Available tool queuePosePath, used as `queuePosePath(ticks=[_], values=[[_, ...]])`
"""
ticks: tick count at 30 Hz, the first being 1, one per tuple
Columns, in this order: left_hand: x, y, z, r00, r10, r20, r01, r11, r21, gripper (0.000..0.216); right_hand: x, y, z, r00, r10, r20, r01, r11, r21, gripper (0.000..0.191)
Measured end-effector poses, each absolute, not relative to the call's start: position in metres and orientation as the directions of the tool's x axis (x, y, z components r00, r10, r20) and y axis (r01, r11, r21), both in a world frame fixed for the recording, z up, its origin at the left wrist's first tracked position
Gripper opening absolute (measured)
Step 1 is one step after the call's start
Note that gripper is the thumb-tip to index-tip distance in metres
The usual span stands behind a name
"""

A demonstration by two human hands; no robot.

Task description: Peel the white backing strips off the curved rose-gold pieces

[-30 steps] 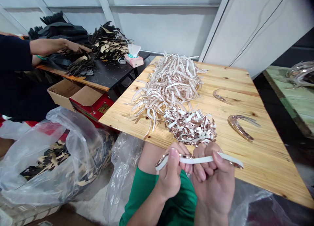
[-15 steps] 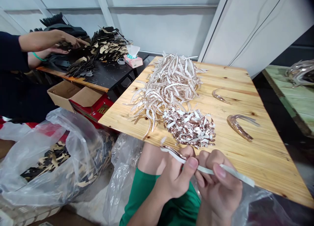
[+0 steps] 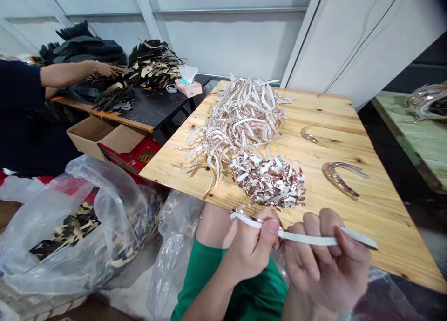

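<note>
My left hand (image 3: pixel 253 249) and my right hand (image 3: pixel 326 260) both pinch one long curved strip (image 3: pixel 305 237), white on its near face with a shiny rose-gold edge, just below the front edge of the pale wooden table (image 3: pixel 349 204). The left thumb presses the strip's left part; the right fingers are closed on it further right, and its tip sticks out past them. Right above my hands lies a heap of small rose-gold and white scraps (image 3: pixel 268 179). Behind that sits a big pile of white curved strips (image 3: pixel 240 118).
Two rose-gold curved pieces (image 3: pixel 340 177) (image 3: pixel 312 137) lie on the table's right half. A clear plastic bag of black and tan cut-outs (image 3: pixel 80 228) stands at lower left. Another person's hands (image 3: pixel 104 70) work at a black table with a tissue box (image 3: pixel 188 86) and cardboard box (image 3: pixel 101 135).
My right hand has slid rightward along the strip, away from the left hand, leaving more white strip showing between them. The other person's arms shifted over the black pile.
</note>
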State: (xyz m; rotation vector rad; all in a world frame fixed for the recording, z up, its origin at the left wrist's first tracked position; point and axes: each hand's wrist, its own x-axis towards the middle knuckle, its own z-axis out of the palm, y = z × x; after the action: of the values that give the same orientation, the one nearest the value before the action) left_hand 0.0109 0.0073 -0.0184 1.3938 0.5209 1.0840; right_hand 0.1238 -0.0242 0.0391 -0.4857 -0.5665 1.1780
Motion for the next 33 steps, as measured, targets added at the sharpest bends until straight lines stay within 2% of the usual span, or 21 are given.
queuePosePath(ticks=[5,9,11,13,16,18,21,26,30,33], values=[[0.012,0.003,-0.023,0.263,0.913,0.313,-0.311,-0.226,0.923,0.04,0.116,-0.024,0.035,0.298,0.951,0.084,-0.762,0.29,-0.579,0.03],[0.011,-0.002,-0.022,0.028,0.963,0.266,-0.415,-0.231,0.88,0.044,0.109,-0.017,0.032,0.191,0.968,0.162,-0.71,0.25,-0.658,0.028],[0.009,-0.003,-0.021,-0.044,0.971,0.236,-0.46,-0.229,0.858,0.046,0.108,-0.016,0.028,0.156,0.965,0.211,-0.668,0.26,-0.698,0.036],[0.008,-0.004,-0.019,-0.098,0.965,0.241,-0.461,-0.259,0.849,0.047,0.108,-0.017,0.022,0.187,0.956,0.227,-0.588,0.294,-0.753,0.044],[0.007,-0.005,-0.016,-0.161,0.923,0.351,-0.391,-0.386,0.836,0.041,0.108,-0.021,0.012,0.269,0.941,0.207,-0.342,0.294,-0.893,0.033],[0.007,-0.004,-0.015,-0.159,0.879,0.449,-0.339,-0.476,0.812,0.038,0.107,-0.024,0.006,0.23,0.961,0.155,-0.21,0.204,-0.956,0.032],[0.005,-0.001,-0.015,-0.11,0.849,0.518,-0.304,-0.524,0.795,0.036,0.105,-0.026,0.003,0.185,0.979,0.082,-0.121,0.105,-0.987,0.028],[-0.005,0.003,-0.017,-0.017,0.83,0.557,-0.18,-0.551,0.815,0.029,0.106,-0.024,0.003,0.307,0.933,0.185,0.129,0.152,-0.98,0.029],[-0.01,0.004,-0.016,0.021,0.822,0.569,-0.101,-0.564,0.819,0.029,0.114,-0.023,0.008,0.134,0.95,0.28,0.29,0.233,-0.928,0.02],[-0.011,0.005,-0.014,0.042,0.809,0.586,-0.083,-0.581,0.809,0.03,0.118,-0.023,0.012,-0.006,0.947,0.322,0.334,0.306,-0.892,0.02]])
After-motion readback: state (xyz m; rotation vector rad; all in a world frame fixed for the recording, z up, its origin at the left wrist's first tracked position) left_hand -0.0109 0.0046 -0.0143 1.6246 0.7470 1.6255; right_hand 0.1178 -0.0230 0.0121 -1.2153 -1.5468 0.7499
